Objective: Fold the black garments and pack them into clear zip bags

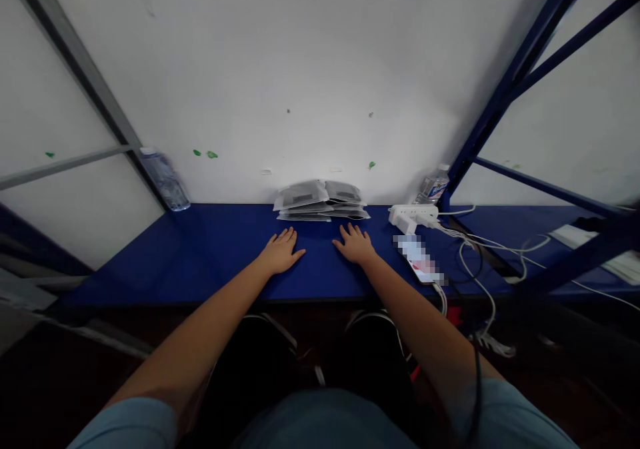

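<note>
Blue tabletop (215, 249), white wall (320, 69) behind: left hand (281, 253) and right hand (356, 245), empty, fingers spread flat; stacked packets (304, 196) just beyond fingertips; stage, apparently idle, any pickup needing a short forward reach.

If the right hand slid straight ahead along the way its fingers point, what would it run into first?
Most likely the near edge of the right-hand pile of packets, just beyond the fingertips of the right hand. The gap's exact depth is hard to judge from this single view.
</note>
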A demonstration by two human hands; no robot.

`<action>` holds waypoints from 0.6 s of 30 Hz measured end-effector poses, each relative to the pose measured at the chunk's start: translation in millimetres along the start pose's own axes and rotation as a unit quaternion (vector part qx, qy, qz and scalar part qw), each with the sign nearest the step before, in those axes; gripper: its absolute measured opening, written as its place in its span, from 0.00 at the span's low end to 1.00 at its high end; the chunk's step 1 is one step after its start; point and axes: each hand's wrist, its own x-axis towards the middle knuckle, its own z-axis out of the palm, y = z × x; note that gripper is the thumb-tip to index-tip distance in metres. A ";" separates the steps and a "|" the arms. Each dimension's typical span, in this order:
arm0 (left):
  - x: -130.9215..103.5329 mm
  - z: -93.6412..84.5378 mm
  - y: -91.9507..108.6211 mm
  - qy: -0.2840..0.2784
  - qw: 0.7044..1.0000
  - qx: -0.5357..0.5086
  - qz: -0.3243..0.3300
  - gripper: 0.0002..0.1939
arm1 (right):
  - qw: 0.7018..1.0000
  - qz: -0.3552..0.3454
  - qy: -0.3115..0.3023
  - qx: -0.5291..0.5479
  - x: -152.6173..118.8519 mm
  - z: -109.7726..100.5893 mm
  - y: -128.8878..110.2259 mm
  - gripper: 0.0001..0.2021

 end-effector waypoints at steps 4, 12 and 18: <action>4.3 -3.5 -3.4 0.007 1.000 -0.006 -0.010 0.37 | 1.000 -0.001 0.001 -0.001 1.3 0.6 0.4 0.37; 9.1 -3.8 -9.4 0.025 1.000 -0.015 -0.007 0.36 | 1.000 0.002 -0.001 -0.003 2.6 2.0 1.0 0.36; 8.1 -6.9 -7.3 0.015 1.000 -0.017 -0.013 0.36 | 1.000 0.002 -0.005 -0.001 2.9 0.6 1.0 0.37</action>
